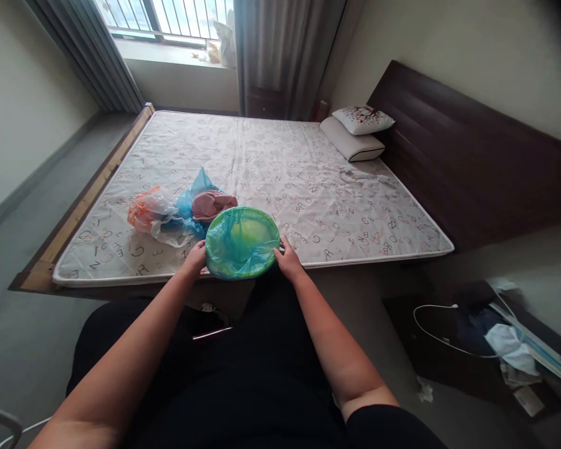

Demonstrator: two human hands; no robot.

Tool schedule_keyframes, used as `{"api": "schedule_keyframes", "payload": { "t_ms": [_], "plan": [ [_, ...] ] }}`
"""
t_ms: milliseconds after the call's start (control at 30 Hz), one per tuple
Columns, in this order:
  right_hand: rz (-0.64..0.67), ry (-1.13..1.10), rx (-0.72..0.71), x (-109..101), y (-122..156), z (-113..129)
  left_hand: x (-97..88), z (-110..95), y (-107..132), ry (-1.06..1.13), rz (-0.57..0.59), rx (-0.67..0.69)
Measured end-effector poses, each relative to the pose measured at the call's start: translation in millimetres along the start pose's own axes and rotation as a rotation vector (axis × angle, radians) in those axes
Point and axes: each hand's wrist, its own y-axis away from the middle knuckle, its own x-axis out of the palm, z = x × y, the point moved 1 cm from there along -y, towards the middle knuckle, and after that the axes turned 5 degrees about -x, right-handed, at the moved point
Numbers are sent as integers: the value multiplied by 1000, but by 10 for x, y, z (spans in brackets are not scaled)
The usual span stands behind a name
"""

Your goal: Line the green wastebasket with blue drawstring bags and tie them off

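Observation:
A round green bin with a thin blue plastic bag over its opening is held in front of me, above the near edge of the mattress. My left hand grips the rim at the left side, and my right hand pinches the rim and bag at the right. Just beyond the bin lie a crumpled pink cloth, a blue plastic bag and a white and orange plastic bag. The bin's lower part is hidden from view.
The bare mattress fills the bed, with pillows by the dark headboard. A wooden bed frame edge runs along the left. At right stands a dark nightstand with a white cable and a white crumpled item.

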Motion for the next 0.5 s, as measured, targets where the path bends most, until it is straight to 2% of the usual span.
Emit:
{"api": "schedule_keyframes", "payload": {
  "t_ms": [100,167,233,267,333,400,433,500],
  "plan": [
    [-79,196,-39,18,43,103,-50,70,46,-43,35,-79],
    [-198,379,-179,9,98,265,-113,110,44,-56,51,-112],
    [-230,555,-374,34,151,497,-198,131,9,-69,62,-110],
    [-182,629,-463,74,160,626,-241,133,-20,-75,61,-104],
    [1,758,-591,211,108,879,-310,117,-88,-71,46,-100],
    [206,844,-643,413,-66,1076,-334,72,-150,-49,24,-90],
    [296,854,-630,530,-198,1141,-326,37,-172,-45,20,-63],
    [433,765,-464,776,-517,1193,-282,-55,-191,-58,26,56]
  ]
}}
